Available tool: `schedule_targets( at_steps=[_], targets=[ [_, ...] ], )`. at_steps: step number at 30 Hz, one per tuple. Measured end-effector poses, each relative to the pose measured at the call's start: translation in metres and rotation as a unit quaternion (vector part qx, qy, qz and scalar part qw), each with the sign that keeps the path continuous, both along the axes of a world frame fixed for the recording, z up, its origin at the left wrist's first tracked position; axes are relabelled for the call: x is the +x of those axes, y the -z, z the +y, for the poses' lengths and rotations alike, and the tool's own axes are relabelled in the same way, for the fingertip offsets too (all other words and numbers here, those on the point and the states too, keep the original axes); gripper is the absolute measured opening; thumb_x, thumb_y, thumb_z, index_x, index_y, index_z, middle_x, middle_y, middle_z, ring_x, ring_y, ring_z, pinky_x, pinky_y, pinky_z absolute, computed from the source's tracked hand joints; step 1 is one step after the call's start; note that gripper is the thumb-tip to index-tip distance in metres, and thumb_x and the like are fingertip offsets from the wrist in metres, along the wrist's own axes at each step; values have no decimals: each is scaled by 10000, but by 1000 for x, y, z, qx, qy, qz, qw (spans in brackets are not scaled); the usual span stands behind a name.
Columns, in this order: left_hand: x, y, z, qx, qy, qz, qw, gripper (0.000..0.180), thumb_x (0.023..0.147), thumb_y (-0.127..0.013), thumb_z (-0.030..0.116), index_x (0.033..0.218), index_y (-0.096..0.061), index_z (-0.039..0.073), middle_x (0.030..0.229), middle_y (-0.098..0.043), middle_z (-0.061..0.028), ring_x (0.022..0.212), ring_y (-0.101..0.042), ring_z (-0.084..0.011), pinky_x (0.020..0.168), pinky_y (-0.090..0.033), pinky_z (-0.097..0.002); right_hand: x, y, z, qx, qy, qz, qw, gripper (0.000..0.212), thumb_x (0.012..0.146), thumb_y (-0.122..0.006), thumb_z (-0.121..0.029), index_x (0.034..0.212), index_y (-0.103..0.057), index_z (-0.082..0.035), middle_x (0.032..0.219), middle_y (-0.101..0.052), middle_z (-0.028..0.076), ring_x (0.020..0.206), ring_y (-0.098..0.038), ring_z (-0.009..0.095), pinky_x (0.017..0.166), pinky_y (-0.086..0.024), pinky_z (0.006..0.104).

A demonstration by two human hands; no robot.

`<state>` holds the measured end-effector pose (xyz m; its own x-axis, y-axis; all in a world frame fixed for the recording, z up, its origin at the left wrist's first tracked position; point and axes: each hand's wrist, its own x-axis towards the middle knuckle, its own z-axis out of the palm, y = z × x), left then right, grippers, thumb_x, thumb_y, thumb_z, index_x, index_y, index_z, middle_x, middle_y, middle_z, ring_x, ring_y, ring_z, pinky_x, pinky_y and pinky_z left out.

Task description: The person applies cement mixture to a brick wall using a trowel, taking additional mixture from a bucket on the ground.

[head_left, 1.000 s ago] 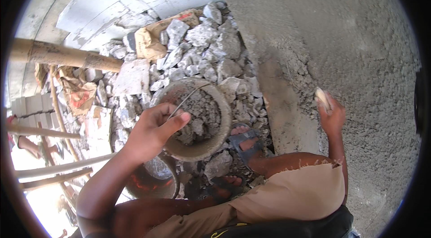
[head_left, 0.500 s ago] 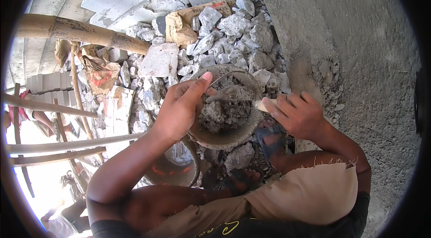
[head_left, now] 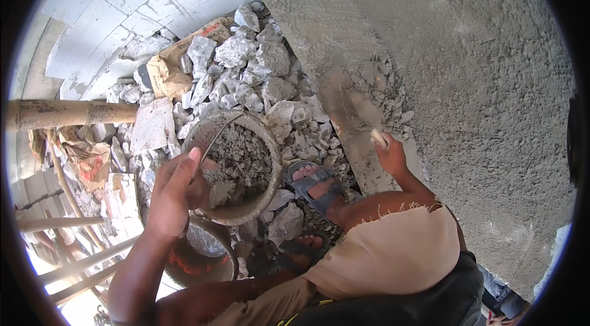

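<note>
My left hand is closed at the left rim of a mortar-caked bucket, thumb up beside its thin wire handle. Grey wet mortar lies inside the bucket. To the right, my right hand grips the pale wooden handle of a trowel. Its blade, hard to make out against the grey, reaches toward a heap of crumbly mortar by the edge of the rough cement surface.
Broken white stones and a torn paper sack lie beyond the bucket. A second bucket stands close on the near side. Bamboo poles jut in from the left. My sandalled foot rests between bucket and cement surface. Another person's clothing shows lower right.
My right hand has carried the trowel from over the bucket rightward to the cement surface. The view has swung right; my left hand stays at the bucket.
</note>
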<state>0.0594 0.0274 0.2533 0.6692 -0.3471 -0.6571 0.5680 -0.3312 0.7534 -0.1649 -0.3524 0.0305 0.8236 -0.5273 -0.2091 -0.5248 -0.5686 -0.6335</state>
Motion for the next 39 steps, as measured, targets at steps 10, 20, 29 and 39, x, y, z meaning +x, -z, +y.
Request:
schedule_targets(
  at_steps=[10, 20, 29, 39],
  targets=[
    [-7, -4, -13, 24, 30, -29, 999, 458, 941, -515, 405, 922, -595, -46, 503, -377, 43, 433, -329, -69, 443, -257, -238, 122, 52, -36, -16, 76, 137, 987, 371, 884, -556, -366, 1156, -548, -114, 913, -647, 216, 911, -618, 409, 763, -489, 477],
    [-6, -3, -3, 18, 15, -10, 1000, 419, 950, -514, 387, 952, -607, -22, 528, -362, 67, 435, -297, -38, 429, -212, -219, 111, 43, -45, -130, 90, 261, 952, 471, 901, -517, -423, 1293, -491, -164, 1064, -645, 198, 990, -620, 369, 812, -491, 485],
    [-4, -6, -8, 36, 39, -8, 999, 442, 934, -532, 420, 950, -610, -15, 526, -356, 73, 442, -298, -36, 433, -206, -219, 31, 55, -73, 25, 254, 77, 964, 376, 887, -556, -306, 1163, -553, -51, 969, -649, 224, 889, -644, 366, 821, -507, 460],
    [-5, -3, -6, 24, 38, -24, 999, 445, 952, -505, 400, 956, -606, -33, 526, -360, 68, 443, -301, -37, 436, -223, -219, 130, 42, -34, -65, 74, 111, 989, 389, 901, -525, -302, 1165, -536, -18, 1007, -628, 265, 919, -624, 410, 816, -499, 475]
  ],
)
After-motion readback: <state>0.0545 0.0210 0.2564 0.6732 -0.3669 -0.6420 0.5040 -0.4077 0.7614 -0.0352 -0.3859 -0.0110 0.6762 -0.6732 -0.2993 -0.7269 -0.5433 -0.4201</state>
